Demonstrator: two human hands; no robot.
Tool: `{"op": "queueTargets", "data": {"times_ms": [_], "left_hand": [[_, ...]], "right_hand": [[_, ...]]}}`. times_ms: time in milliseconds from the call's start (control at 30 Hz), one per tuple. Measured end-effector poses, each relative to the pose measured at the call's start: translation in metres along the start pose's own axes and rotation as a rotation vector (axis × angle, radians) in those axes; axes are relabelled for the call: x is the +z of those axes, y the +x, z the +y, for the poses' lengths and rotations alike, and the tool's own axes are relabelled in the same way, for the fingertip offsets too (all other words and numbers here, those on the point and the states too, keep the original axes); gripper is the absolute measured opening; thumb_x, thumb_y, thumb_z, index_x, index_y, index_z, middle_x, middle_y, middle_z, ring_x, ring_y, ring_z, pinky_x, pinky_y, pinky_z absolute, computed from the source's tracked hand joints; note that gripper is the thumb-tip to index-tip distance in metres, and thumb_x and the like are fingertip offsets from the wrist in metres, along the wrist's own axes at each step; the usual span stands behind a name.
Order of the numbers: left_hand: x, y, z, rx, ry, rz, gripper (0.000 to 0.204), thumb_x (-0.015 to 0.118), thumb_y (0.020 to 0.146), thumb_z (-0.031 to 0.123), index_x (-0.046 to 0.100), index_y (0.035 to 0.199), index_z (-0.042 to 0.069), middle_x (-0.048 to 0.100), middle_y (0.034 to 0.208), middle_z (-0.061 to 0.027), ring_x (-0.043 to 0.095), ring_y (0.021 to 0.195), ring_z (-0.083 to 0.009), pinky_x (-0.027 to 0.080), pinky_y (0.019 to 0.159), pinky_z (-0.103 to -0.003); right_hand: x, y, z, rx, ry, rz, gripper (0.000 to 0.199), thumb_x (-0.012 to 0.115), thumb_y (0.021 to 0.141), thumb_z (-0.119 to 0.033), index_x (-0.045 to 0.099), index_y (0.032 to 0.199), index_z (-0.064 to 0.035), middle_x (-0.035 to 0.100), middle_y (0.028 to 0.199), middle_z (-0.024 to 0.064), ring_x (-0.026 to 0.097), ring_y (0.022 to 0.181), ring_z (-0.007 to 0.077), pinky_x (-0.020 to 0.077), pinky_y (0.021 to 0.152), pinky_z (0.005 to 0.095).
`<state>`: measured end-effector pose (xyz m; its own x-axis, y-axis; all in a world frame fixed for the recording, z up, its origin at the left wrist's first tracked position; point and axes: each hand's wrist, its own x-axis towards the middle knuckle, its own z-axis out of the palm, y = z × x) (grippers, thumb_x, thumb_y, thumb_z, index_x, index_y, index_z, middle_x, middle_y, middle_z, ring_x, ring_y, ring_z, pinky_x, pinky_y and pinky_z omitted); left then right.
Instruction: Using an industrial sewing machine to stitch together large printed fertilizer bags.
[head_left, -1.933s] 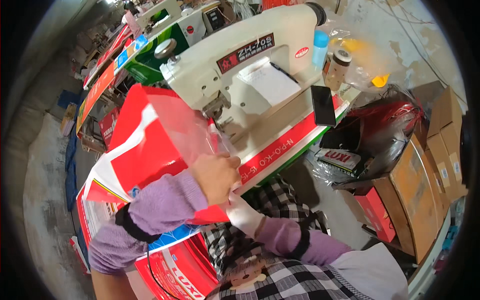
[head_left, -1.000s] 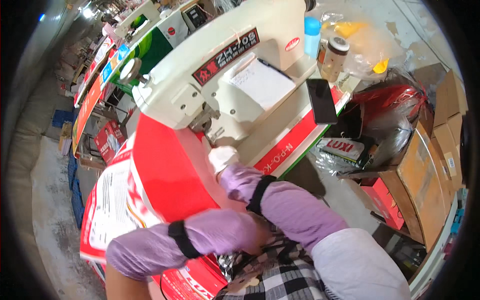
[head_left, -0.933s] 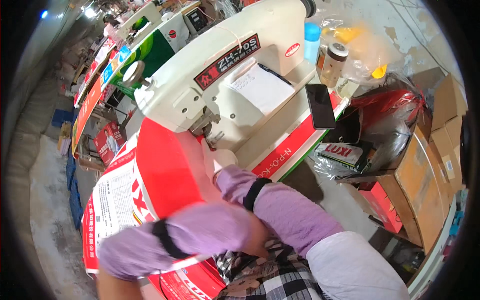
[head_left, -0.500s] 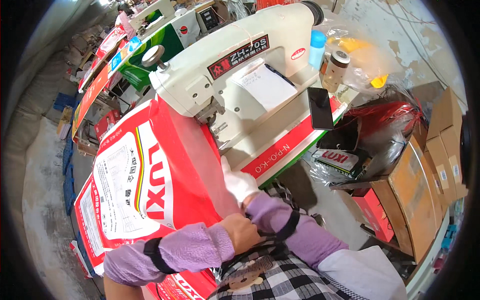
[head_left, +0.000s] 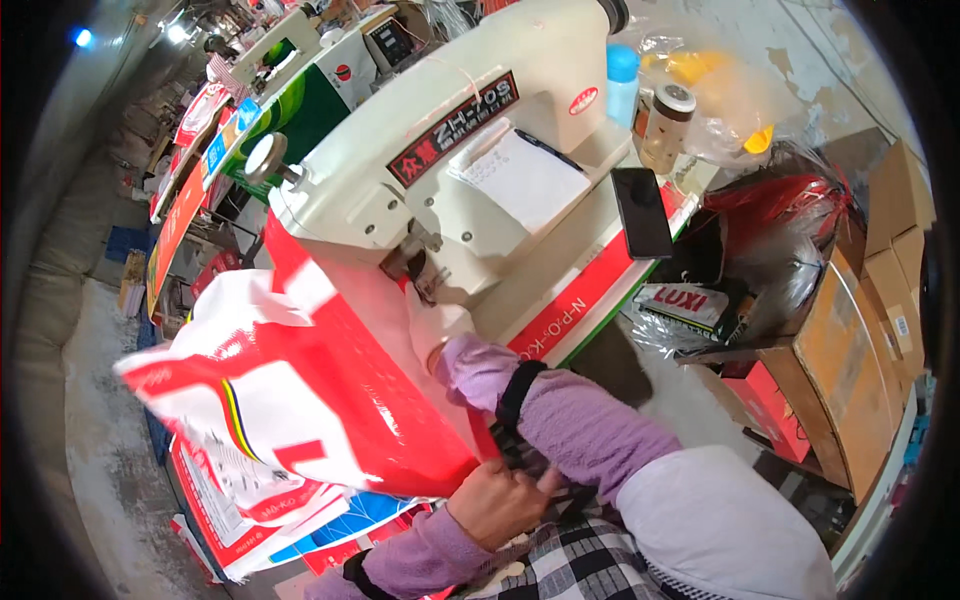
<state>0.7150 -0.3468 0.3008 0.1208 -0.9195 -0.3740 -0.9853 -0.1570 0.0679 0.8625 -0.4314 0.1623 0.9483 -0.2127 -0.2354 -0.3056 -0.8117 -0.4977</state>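
Note:
A red and white printed sack lies lifted and folded, its far edge under the head of a cream industrial sewing machine. My left hand, bare with fingers curled, grips the sack's near corner beside my checked apron. My right hand wears a white glove and is closed on the sack's edge just below the machine's needle area; its fingertips are partly hidden. Beneath the raised sack, more printed sacks lie in a pile, one of them with blue.
On the machine bed are a notepad with a pen, a black phone, a drink bottle and a blue bottle. Cardboard boxes and bagged material stand at the right. Another machine stands at the far left.
The sack has lifted and folded over, uncovering the pile under it. My right hand has moved left and up toward the needle; my left hand has shifted slightly down and right.

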Motion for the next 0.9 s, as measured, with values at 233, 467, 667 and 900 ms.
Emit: {"op": "queueTargets", "data": {"times_ms": [233, 467, 667, 900], "left_hand": [[-0.124, -0.15, -0.21, -0.629, 0.653, 0.706, 0.07, 0.059, 0.068, -0.002, 0.042, 0.136, 0.002, 0.043, 0.14, -0.0192, 0.043, 0.123, -0.0393, 0.036, 0.103, -0.045], [-0.119, -0.351, -0.339, -1.286, 0.751, 0.822, 0.021, 0.061, 0.067, 0.004, 0.072, 0.083, 0.01, 0.067, 0.082, -0.0172, 0.064, 0.077, -0.0351, 0.051, 0.071, -0.042], [-0.139, -0.379, -0.182, -0.732, 1.14, 1.003, 0.01, 0.053, 0.076, 0.001, 0.061, 0.083, 0.002, 0.063, 0.085, -0.0148, 0.06, 0.081, -0.0348, 0.047, 0.076, -0.043], [-0.01, -0.343, -0.096, -0.931, -0.447, 0.544, 0.076, 0.075, 0.063, -0.004, 0.046, 0.133, 0.003, 0.052, 0.13, -0.0213, 0.053, 0.12, -0.026, 0.044, 0.097, -0.036]], "right_hand": [[0.066, -0.027, 0.079, -0.406, 0.328, 0.392, 0.056, 0.046, 0.089, -0.021, 0.036, 0.144, -0.0138, 0.068, 0.08, 0.012, 0.066, 0.073, 0.0308, 0.0514, 0.062, 0.0409], [-0.044, -0.12, 0.044, -0.629, 1.06, 0.316, 0.01, 0.06, 0.083, -0.01, 0.062, 0.088, -0.0016, 0.061, 0.104, 0.019, 0.057, 0.094, 0.0389, 0.0412, 0.094, 0.0434], [-0.077, -0.158, 0.026, -0.742, 0.764, 0.246, 0.024, 0.057, 0.089, -0.019, 0.062, 0.11, -0.0075, 0.053, 0.124, 0.015, 0.048, 0.117, 0.0297, 0.0319, 0.103, 0.0439], [0.001, -0.189, 0.056, -0.905, 0.718, -0.162, 0.027, 0.053, 0.092, -0.025, 0.07, 0.095, -0.0045, 0.067, 0.101, 0.0108, 0.057, 0.105, 0.0283, 0.0443, 0.093, 0.0347]]}}
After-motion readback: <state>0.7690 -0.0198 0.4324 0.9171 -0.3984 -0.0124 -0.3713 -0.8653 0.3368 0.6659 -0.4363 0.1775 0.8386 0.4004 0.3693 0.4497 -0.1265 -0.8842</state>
